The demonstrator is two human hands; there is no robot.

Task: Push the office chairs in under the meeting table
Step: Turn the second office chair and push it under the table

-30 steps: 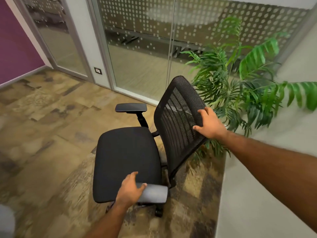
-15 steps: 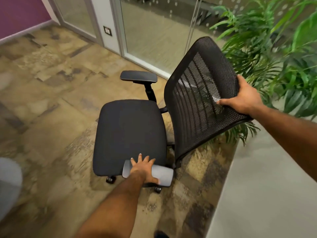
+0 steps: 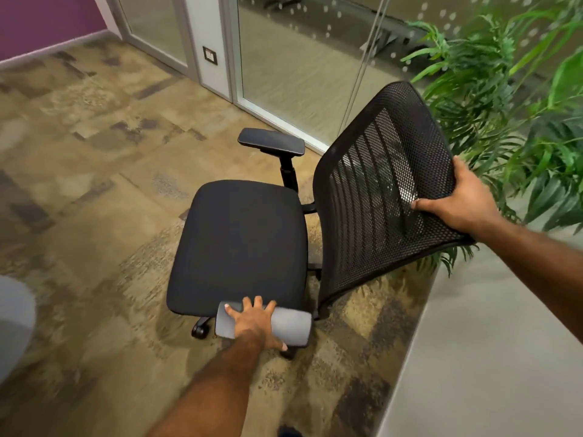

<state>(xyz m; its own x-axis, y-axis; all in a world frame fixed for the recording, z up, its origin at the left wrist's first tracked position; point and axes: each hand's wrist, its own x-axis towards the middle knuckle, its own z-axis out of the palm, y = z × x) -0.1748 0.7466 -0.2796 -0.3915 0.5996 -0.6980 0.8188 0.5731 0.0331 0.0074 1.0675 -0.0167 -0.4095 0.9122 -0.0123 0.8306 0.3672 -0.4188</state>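
Gripping the office chair [image 3: 239, 244] with both hands, I stand behind and to one side of it on the patterned carpet [image 3: 79, 171]. My left hand [image 3: 257, 320] lies palm down across the near armrest [image 3: 284, 323], a grey pad at the near edge of the seat; the fingers are spread over its top and the thumb curls round its near side, so the hand is clasped on the pad. My right hand [image 3: 460, 200] is closed on the top edge of the black mesh backrest [image 3: 378, 190], thumb on the seat side of the mesh and the other fingers wrapped behind it, out of sight. The backrest leans away from the seat toward the right. The far armrest [image 3: 271, 143] stands on its post beyond the seat, toward the glass partition [image 3: 299, 58]. 1 castor [image 3: 200, 329] shows under the seat's near left corner. A leafy green plant [image 3: 492, 99] stands just behind the backrest, its fronds touching or nearly touching the mesh; I cannot tell which. A pale grey ledge [image 3: 492, 342] runs along the right, beside the chair. The chair stands on open floor, near the partition and the plant.
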